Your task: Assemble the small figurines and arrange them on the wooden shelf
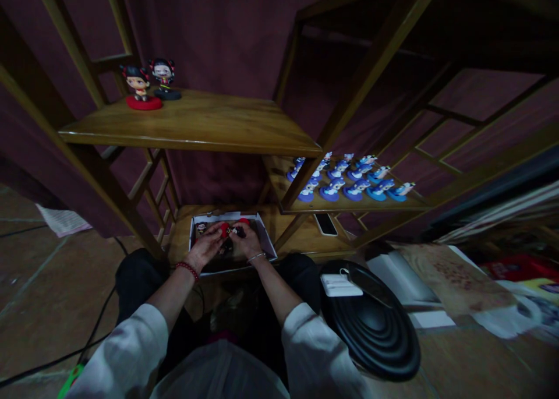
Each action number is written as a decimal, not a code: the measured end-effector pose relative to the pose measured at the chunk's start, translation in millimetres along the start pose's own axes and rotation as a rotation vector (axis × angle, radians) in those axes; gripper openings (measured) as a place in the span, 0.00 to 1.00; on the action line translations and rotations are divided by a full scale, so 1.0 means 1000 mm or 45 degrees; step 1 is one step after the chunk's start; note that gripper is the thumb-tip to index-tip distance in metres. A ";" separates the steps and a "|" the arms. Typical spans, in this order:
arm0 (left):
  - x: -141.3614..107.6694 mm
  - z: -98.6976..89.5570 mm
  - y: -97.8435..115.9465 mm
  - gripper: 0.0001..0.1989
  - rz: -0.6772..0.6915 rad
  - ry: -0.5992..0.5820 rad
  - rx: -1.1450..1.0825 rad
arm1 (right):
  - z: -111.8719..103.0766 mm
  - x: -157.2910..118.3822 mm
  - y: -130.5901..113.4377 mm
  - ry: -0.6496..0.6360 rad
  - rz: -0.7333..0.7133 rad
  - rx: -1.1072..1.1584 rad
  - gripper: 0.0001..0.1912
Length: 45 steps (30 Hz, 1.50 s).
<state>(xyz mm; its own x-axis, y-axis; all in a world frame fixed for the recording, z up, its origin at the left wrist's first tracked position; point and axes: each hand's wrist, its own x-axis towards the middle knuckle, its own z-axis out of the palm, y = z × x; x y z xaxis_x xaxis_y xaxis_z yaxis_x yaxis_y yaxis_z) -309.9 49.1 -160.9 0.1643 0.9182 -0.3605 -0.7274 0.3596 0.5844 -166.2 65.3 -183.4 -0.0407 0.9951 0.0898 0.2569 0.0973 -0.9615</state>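
Note:
Both hands meet over a shallow white cardboard box (pixel 267 239) on the low wooden shelf. My left hand (pixel 207 246) is closed round the red base (pixel 225 230) of a small figurine. My right hand (pixel 248 243) pinches the same figurine's dark-haired body (pixel 236 231) from the other side. Its details are small and partly hidden by my fingers. Inside the box, another small figurine (pixel 201 228) lies at the left, and more dark pieces show beneath my hands. A red piece (pixel 243 221) is visible just behind my right hand.
Two figurines, one on a red base (pixel 144 102) and one on a dark base (pixel 168 94), stand on the upper shelf (pixel 201 119). Several blue-purple figurines (pixel 334 188) fill the right shelf. A phone (pixel 325 224) lies below them. A black ridged stool (pixel 371 323) is at my right.

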 end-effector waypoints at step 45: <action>0.000 0.000 0.003 0.18 -0.001 -0.149 -0.056 | -0.001 -0.004 -0.015 0.032 0.002 0.224 0.12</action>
<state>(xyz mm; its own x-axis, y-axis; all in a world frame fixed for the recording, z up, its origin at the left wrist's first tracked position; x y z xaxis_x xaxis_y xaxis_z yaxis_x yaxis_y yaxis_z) -311.8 50.0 -158.9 0.2396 0.9321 -0.2716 -0.7556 0.3547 0.5507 -168.5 59.6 -169.1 -0.0154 0.9956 0.0925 0.0840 0.0935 -0.9921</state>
